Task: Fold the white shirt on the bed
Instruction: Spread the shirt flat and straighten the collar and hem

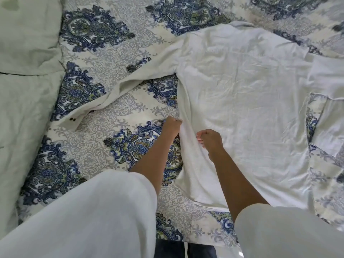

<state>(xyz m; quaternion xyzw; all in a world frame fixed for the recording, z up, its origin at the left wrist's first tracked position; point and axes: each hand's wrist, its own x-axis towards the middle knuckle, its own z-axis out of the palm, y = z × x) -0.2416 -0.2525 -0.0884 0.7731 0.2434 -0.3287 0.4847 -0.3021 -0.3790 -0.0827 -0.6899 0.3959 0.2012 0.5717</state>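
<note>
The white shirt (242, 94) lies spread flat on the bed, its collar end towards the far side. One long sleeve (134, 79) stretches out to the left, ending in a cuff with two dark buttons. My left hand (172, 127) grips the shirt's left side seam, fingers curled into the cloth. My right hand (211, 141) pinches the same raised edge a little nearer to me. Between the two hands the fabric is lifted into a ridge.
The bed is covered with a white bedspread (119, 112) patterned in blue and grey. A pale green blanket or pillow (24, 53) lies along the left side. The bed's near edge (186, 239) runs below my forearms, with dark floor beyond it.
</note>
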